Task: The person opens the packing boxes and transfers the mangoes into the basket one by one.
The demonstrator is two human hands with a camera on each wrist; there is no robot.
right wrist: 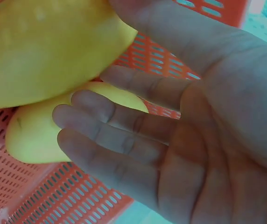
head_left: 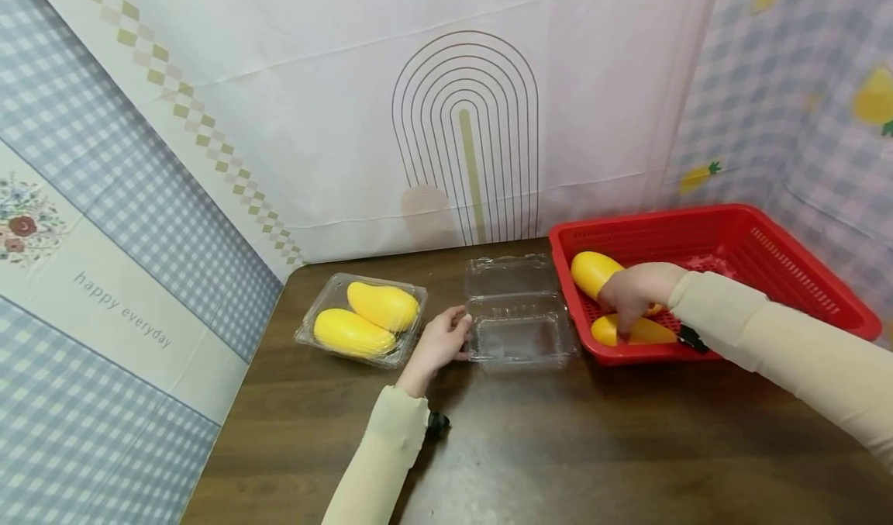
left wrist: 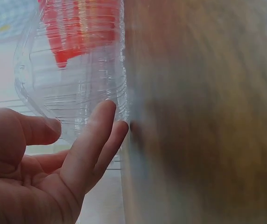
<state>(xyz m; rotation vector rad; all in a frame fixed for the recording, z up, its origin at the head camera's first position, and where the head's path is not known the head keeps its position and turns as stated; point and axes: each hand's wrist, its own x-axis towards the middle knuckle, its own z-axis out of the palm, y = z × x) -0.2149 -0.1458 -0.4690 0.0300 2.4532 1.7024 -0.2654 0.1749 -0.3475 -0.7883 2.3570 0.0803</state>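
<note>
An unfolded clear plastic clamshell box [head_left: 516, 327] lies on the table in the middle of the head view. My left hand [head_left: 441, 340] is at its left edge, fingers extended and fingertips at the rim. Inside the red basket [head_left: 656, 221] on the right, my right hand [head_left: 633, 292] reaches down over yellow mangoes. One mango [head_left: 593, 271] lies toward the back, another mango [head_left: 645, 331] toward the front. In the right wrist view, the fingers [right wrist: 119, 163] are stretched out beside the mangoes, and the thumb is by the upper mango [right wrist: 49, 51], contact unclear.
On the left, another clear clamshell box [head_left: 312, 325] holds two mangoes [head_left: 382, 305]. The wooden table [head_left: 530, 447] ends at a patterned cloth wall [head_left: 335, 160] behind. The basket's high rim stands right beside the unfolded box.
</note>
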